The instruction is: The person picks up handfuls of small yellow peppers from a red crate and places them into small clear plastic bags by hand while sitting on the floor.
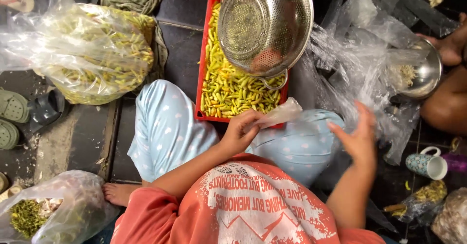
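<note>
The left hand (241, 132) pinches a thin plastic bag (279, 115) by its edge, over the red tray (203, 74) of chillies (233, 91) (handy for reaching). The right hand (359, 137) hovers with fingers spread, gripping nothing, beside loose plastic sheeting (360, 69).

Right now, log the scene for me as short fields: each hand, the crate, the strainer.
left hand: pinching a thin clear plastic bag
right hand: open, fingers spread, touching nothing, blurred
red plastic crate: filled with yellow-green chillies
perforated steel colander: tilted over the crate's far end
small steel bowl: beside crumpled clear plastic sheeting
</note>
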